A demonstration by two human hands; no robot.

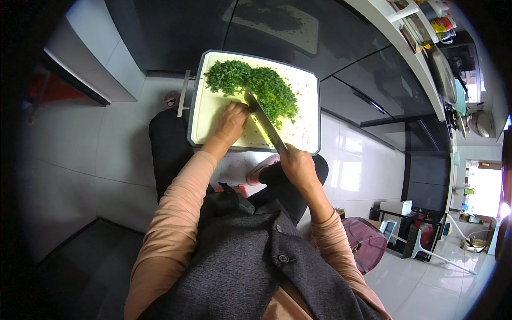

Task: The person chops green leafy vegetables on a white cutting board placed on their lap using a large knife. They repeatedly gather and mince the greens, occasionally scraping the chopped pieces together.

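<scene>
My right hand (298, 164) grips the handle of a kitchen knife (266, 122). Its broad steel blade slants up and left across a cream cutting board (206, 120) with a grey rim. Finely chopped leafy greens (276, 90) form a curved heap along the board's far side, and the blade's tip meets their near edge. My left hand (232, 124) rests on the board left of the blade, fingers curled and fingertips close to the steel. What lies under those fingers is hidden. Small green scraps are scattered on the board's right part.
Dark glossy cabinets (276, 36) stand just beyond the board. A metal handle (184, 94) sticks out at the board's left side. My knees are below the board. A maroon bag (362, 244) sits on the tiled floor at right, near a black rack (424, 236).
</scene>
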